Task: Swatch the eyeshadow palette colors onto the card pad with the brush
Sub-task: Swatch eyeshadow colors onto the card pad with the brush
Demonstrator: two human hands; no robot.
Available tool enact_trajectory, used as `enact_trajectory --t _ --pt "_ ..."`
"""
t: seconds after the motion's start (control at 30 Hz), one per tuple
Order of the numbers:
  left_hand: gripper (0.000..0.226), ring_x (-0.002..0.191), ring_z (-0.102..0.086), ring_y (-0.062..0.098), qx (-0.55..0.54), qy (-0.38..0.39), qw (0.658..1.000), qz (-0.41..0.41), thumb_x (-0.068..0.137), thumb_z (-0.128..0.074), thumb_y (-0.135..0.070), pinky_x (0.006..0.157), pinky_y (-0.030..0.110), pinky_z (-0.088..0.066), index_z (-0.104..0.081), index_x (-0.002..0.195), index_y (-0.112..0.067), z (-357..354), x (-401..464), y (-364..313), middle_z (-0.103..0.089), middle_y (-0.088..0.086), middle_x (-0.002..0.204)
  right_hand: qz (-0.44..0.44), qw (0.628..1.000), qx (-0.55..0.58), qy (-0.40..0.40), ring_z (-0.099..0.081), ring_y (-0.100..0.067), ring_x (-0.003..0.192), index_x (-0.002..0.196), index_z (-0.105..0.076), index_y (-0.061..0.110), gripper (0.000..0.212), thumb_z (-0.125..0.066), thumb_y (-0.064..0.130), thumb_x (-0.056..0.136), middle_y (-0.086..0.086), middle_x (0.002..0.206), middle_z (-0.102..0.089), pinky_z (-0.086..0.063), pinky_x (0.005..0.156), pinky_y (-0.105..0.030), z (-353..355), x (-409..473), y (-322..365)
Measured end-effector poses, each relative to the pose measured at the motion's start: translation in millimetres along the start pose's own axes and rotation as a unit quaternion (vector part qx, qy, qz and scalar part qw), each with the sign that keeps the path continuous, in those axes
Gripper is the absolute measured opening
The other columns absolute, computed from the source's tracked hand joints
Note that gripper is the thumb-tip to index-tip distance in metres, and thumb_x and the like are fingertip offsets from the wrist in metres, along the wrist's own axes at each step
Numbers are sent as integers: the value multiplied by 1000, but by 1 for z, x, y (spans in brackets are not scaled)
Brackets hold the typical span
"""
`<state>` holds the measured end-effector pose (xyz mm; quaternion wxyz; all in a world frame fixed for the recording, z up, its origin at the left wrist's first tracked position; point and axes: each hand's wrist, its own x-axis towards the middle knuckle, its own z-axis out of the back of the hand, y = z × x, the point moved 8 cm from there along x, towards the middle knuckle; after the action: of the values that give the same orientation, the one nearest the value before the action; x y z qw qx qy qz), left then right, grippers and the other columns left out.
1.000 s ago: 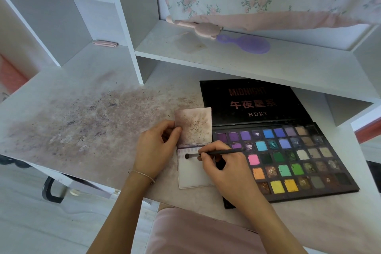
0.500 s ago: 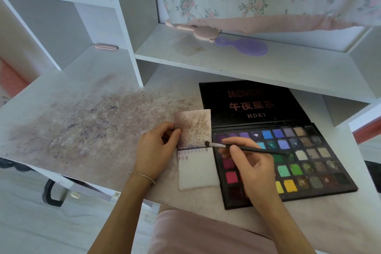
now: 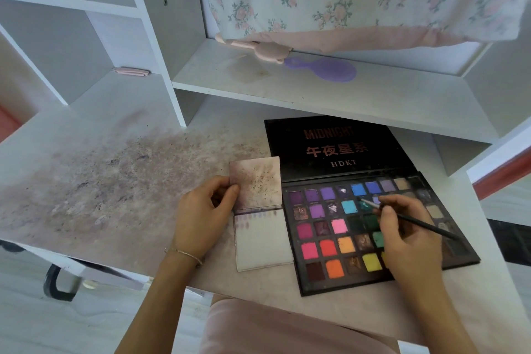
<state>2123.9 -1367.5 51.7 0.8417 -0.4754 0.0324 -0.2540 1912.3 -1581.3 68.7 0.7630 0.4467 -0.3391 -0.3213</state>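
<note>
Both my forearms bare, no sleeves showing. Thin beaded bracelet (image 3: 184,255) round my left wrist, just behind the fingers (image 3: 224,190). Right wrist wears nothing. Pale pink garment (image 3: 287,330) over my lap, plain, unmarked.

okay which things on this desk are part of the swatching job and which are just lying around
In use:
eyeshadow palette
brush, held by the right hand
card pad, its cover held up by the left hand

Lying about:
purple hairbrush
pink item on the shelf
pink clip
</note>
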Motion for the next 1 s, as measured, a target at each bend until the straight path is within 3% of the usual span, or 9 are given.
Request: enact_trajectory --t 0.23,0.37,0.53,0.67,0.87,1.0 --pt "12 69 -59 6 -7 2 1000 1 86 -59 -14 59 7 -41 -65 81 -23 -1 0 2 -65 -9 69 32 998 -53 18 -56 7 79 80 -50 38 38 -53 0 85 15 81 -58 -44 59 -10 -5 -2 4" --pt "13 69 -58 -2 -2 -3 1000 -7 86 -60 -12 59 5 -41 -64 81 -24 0 -1 -2 -63 -15 69 52 996 -70 23 -55 8 79 81 -56 22 26 -55 -4 82 11 77 -59 -40 63 -1 -9 -2 5" --pt "11 67 -58 -4 3 -5 1000 -10 86 -59 -12 59 4 -41 -66 83 -19 0 -1 -3 -63 -15 68 46 996 -70 32 -55 8 71 77 -56 17 24 -54 -7 80 7 70 -57 -40 57 -1 -10 -1 3" --pt "9 64 -60 7 7 -3 1000 -7 86 -60 -14 58 9 -42 -67 84 -18 0 -1 0 -65 -7 69 45 996 -65 28 -54 11 75 80 -57 17 22 -54 -5 82 6 73 -58 -40 61 0 -10 -1 5" --pt "11 63 -58 0 2 -7 1000 -2 85 -60 -14 59 5 -41 -65 82 -22 0 -1 1 -63 -13 67 33 997 -59 23 -54 11 72 78 -56 17 24 -54 -7 81 9 71 -56 -40 57 0 -9 0 4" --pt "15 65 -60 5 0 -7 1000 -3 86 -60 -14 60 6 -42 -63 81 -28 0 -1 0 -64 -11 69 31 998 -52 29 -54 12 71 79 -57 16 22 -54 -5 82 10 71 -56 -38 57 1 -9 -1 5"
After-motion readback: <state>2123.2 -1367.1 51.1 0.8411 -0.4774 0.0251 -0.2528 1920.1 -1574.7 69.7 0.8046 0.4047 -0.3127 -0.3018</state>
